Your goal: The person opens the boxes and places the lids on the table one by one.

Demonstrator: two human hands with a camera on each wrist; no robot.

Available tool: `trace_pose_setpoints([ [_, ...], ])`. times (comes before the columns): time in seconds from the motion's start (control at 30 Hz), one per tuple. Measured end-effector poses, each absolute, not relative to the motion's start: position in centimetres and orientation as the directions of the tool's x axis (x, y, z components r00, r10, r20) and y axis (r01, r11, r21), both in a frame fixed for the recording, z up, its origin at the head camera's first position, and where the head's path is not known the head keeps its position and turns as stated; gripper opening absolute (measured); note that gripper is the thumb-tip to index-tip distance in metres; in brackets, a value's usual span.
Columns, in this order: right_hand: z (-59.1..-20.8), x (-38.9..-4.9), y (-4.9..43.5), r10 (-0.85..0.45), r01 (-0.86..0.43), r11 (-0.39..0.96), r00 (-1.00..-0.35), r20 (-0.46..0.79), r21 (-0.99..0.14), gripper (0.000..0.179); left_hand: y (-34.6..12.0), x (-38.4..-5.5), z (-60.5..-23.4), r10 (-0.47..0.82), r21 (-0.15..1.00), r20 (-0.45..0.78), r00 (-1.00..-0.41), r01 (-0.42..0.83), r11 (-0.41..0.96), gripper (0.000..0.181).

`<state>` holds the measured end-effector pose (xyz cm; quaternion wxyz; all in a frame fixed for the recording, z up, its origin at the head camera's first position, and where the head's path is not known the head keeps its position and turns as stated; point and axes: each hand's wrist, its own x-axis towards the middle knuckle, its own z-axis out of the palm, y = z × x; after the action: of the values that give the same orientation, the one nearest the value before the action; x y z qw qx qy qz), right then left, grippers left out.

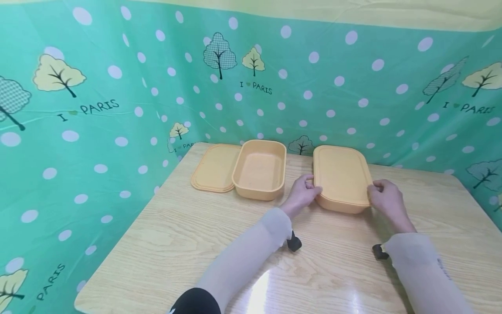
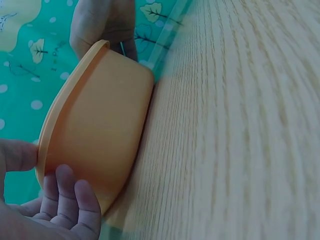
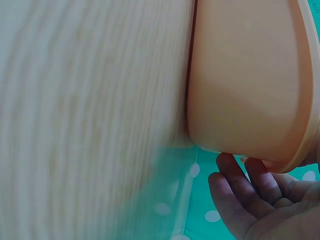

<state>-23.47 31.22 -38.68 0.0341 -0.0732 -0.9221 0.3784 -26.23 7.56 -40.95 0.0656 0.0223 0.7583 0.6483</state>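
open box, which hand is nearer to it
Left. The left hand is just to the right of the open box, not touching it; the right hand is farther right, at the right side of the lidded box.

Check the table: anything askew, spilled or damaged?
Nothing stands out. The closed box has its lid seated evenly, left hand and right hand gripping its sides. The open box is upright; the loose lid lies to its left. No spill or damage shows on the table.
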Motion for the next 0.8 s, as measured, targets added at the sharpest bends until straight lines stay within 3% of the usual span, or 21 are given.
trace_pose_setpoints([
  [0.63,-38.78,-23.50,30.96,0.184,0.131,0.687,-0.983,-0.004,-0.714,0.061,7.61,-26.01,-40.73,0.106,0.992,-0.063,-0.992,-0.051,0.117,0.052],
  [0.8,-38.80,-23.37,31.11,0.194,0.143,0.666,-0.981,-0.015,-0.732,0.061,7.93,-26.05,-40.78,0.092,0.995,-0.087,-0.992,-0.083,0.047,0.050],
])
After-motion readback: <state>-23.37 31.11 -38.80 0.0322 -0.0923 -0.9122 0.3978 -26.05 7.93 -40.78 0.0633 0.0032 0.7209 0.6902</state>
